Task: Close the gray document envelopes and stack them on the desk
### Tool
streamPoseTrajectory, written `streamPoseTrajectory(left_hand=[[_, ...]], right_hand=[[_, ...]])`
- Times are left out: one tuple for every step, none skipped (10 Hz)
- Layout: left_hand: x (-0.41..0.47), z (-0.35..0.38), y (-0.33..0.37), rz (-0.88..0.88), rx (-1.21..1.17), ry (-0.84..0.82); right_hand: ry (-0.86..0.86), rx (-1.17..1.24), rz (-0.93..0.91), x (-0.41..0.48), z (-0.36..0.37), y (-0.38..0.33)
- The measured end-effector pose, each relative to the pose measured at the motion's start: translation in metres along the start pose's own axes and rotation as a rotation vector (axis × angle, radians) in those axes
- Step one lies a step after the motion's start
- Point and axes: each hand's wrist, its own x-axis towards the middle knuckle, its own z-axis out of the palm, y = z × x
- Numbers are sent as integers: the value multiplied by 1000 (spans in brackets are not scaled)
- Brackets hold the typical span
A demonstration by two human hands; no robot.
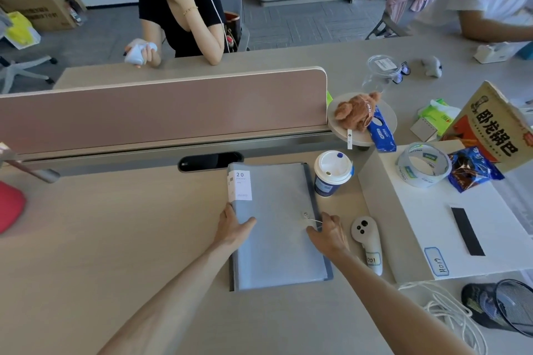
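Note:
A gray document envelope (277, 228) lies flat on the wooden desk (115, 239), seemingly on top of another gray one whose darker edge shows along the right and bottom. It carries a white "20" label at its top left corner. My left hand (233, 228) grips its left edge, thumb lying on the cover. My right hand (328, 230) is at the right edge, fingers pinched on the thin elastic cord (313, 219) that runs from a small metal button (305, 214).
A lidded paper coffee cup (331, 173) stands just right of the envelope's top corner. A white controller (367, 242) lies beside my right hand. A white box (432, 225) carries a tape roll (422, 164) and snack bags. The pink divider (161, 109) closes off the far side, with a seated person behind it.

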Motion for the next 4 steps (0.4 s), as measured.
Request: streamPoseTrajectory(left_hand=[[-2, -1, -6, 51, -31, -10], [10, -2, -16, 80, -52, -21], [46, 3, -43, 109, -58, -54], [19, -25, -33, 190, 43, -77]], right_hand=[[107, -65, -59, -8, 2, -2], [194, -94, -229, -19, 5, -14], [202, -105, -372, -29, 10, -34], [98, -90, -372, -41, 13, -66]])
